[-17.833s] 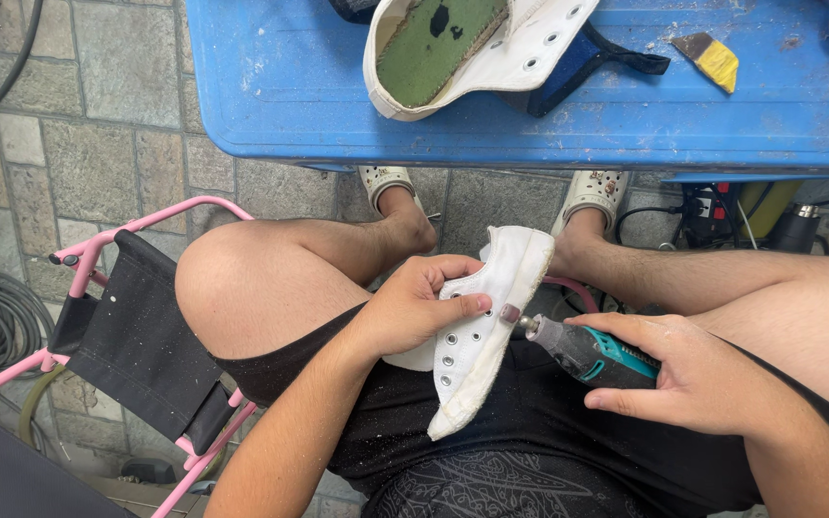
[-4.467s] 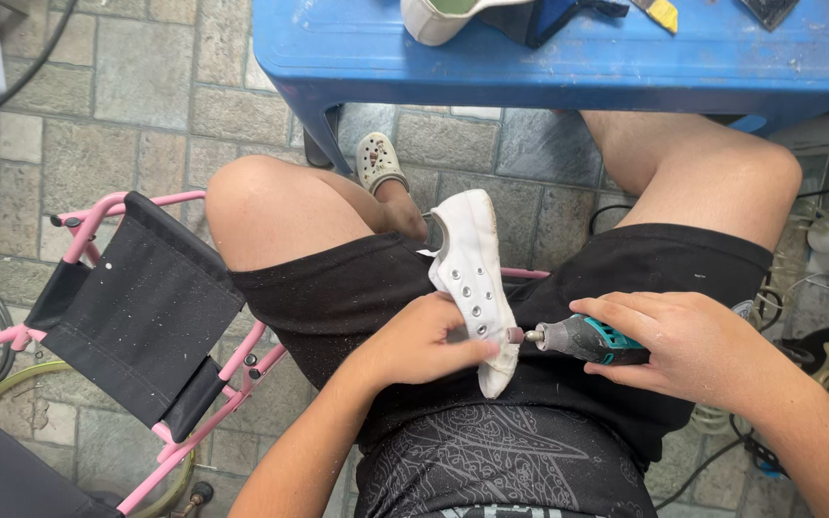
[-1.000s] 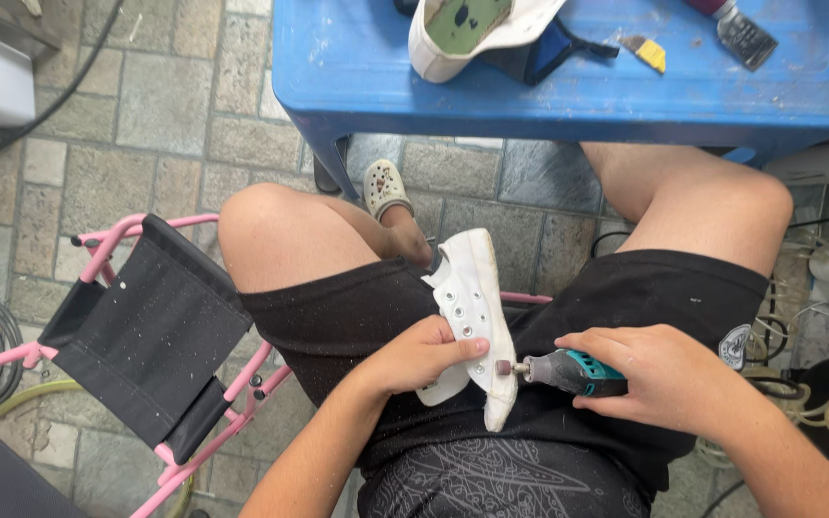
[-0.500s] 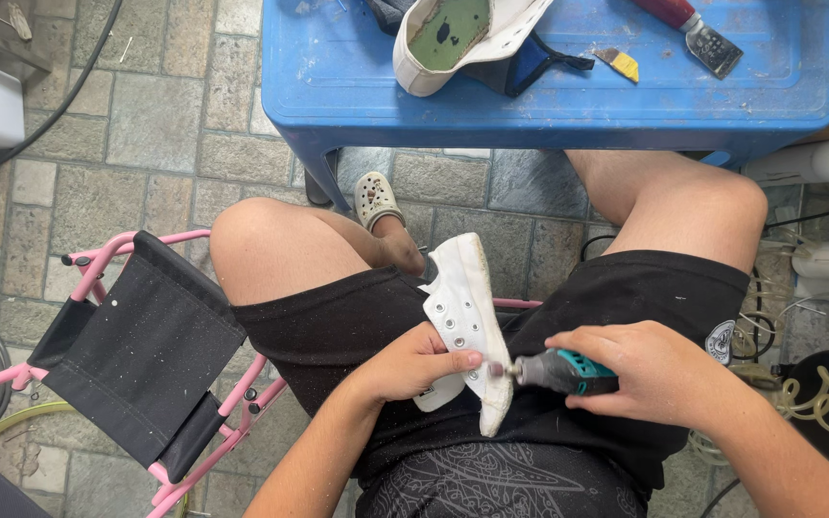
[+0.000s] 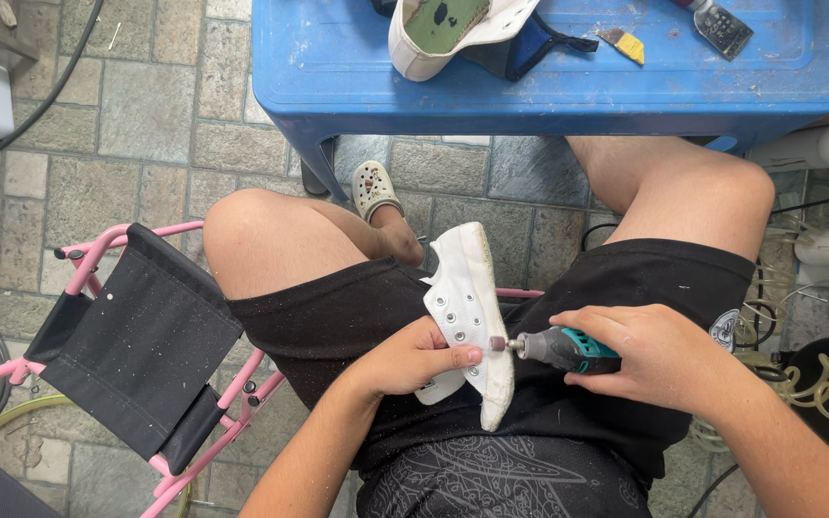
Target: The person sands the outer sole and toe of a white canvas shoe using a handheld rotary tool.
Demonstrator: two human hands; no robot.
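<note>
Head view: my left hand (image 5: 413, 357) is clenched on a white sneaker (image 5: 469, 317) lying across my lap on the black shorts (image 5: 338, 317), toe pointing toward the blue plastic table (image 5: 549, 91). My right hand (image 5: 650, 353) grips a small teal-and-grey rotary tool (image 5: 558, 348); its tip touches the sneaker's side by the eyelets. A second white shoe (image 5: 453, 34) lies sole-up on the table. A pink folding chair (image 5: 136, 345) stands at my left.

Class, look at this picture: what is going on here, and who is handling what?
A seated person works over their lap. The left hand holds a white canvas shoe by its side. The right hand holds a small rotary tool with a teal body, its tip against the shoe's edge. In front stands a blue plastic table bearing a second white shoe and scrapers. A pink folding chair stands beside the person's left leg.
</note>
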